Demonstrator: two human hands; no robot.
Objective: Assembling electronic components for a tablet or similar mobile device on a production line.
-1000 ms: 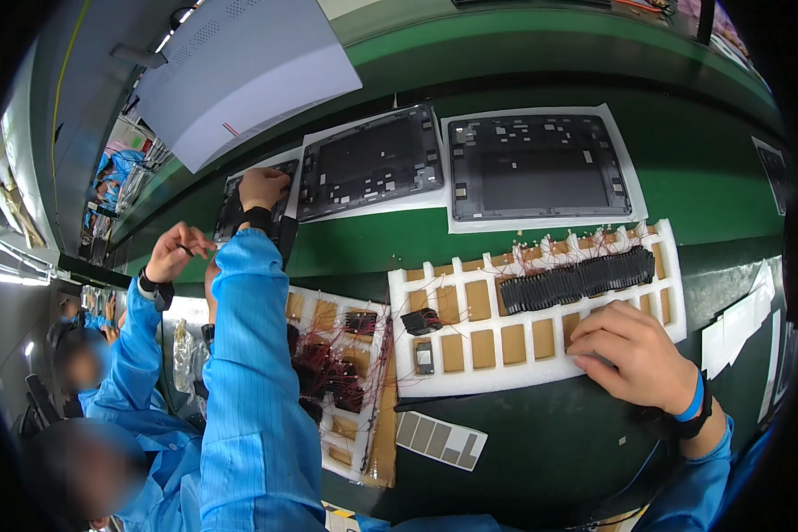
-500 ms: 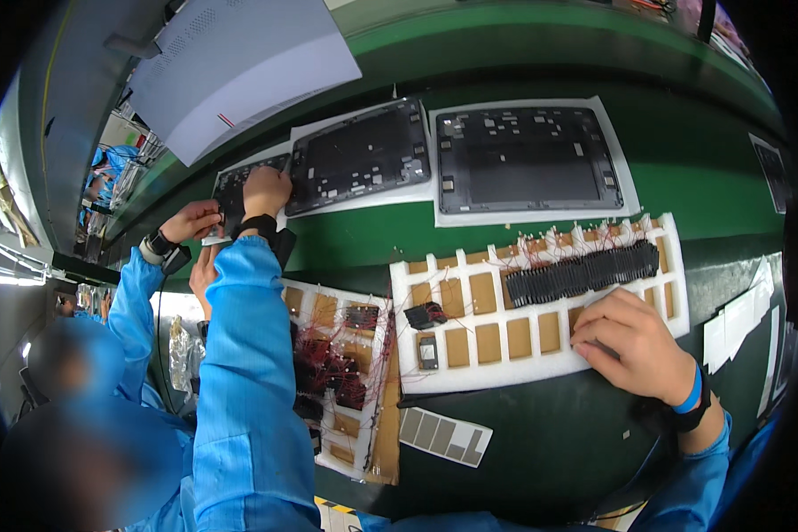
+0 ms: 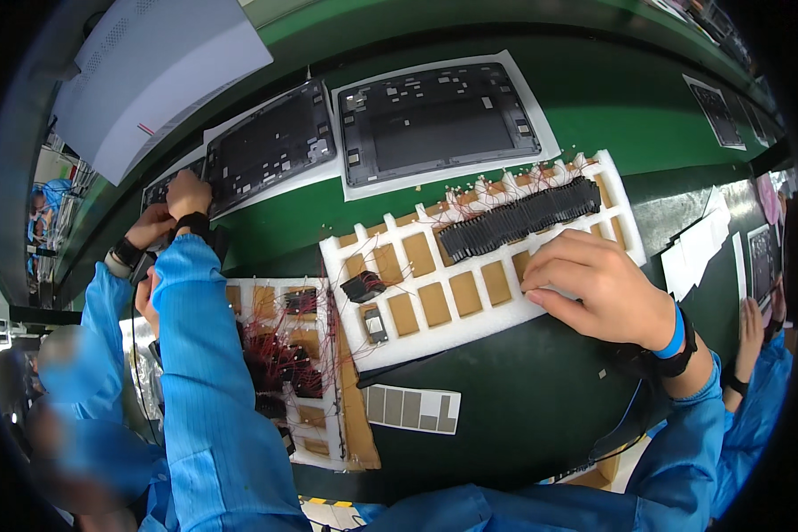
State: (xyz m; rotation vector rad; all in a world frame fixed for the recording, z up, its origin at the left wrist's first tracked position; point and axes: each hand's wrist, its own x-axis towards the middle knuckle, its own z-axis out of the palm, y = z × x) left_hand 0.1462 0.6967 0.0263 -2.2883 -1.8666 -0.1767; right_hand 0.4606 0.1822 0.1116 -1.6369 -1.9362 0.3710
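Toward the worktop's [image 3: 523,399] far left, our left hand [image 3: 189,195] is at the leftmost dark device shell [image 3: 157,189]; its fingers we cannot make out. Rightward, open green separates the white foam tray [image 3: 434,340] from the near edge; our right hand [image 3: 598,288], fingers curled together, overhangs the tray.

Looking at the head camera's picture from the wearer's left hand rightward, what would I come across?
Left hand, slanted dark panel, neighbouring dark panel, right hand, loose white papers.

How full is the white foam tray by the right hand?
Partly full: black parts are packed in a row, but several lower pockets show bare brown bottoms.
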